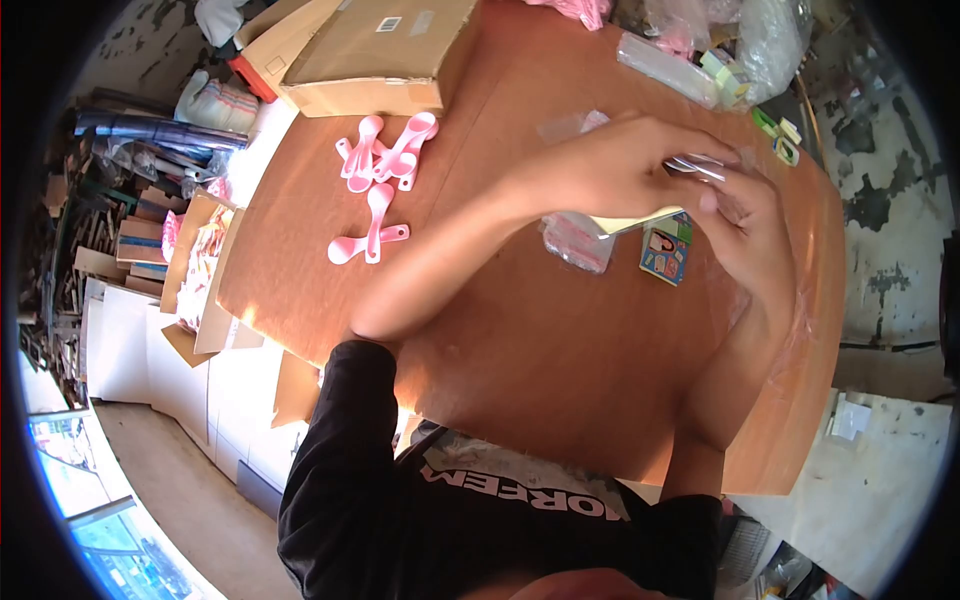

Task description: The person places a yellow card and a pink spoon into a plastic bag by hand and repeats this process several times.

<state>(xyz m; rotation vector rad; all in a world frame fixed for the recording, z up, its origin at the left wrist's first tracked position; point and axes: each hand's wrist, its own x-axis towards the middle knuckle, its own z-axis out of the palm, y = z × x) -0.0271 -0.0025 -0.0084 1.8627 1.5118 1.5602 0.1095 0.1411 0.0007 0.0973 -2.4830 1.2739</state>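
Note:
Above the table's right half, my left hand (625, 165) reaches across, its fingers closed on a piece of clear plastic (697, 168). My right hand (745, 220) meets it from the right, fingers curled at the same plastic; its exact grip is partly hidden. A pale yellow strip (640, 221) with a shiny edge shows beneath my left hand. Under the hands lie a printed card (664, 252) in blue and green and a clear packet with pink marks (578, 243). Pink spoons (378, 160) sit in a pile at the left, with two more crossed spoons (376, 225) nearer me.
A cardboard box (375, 60) stands on the brown table (530, 350) at the back left. Plastic bags (765, 50), a long clear pack (668, 70) and a green-and-white tape roll (785, 150) lie at the back right. An open carton (205, 270) stands beyond the left edge.

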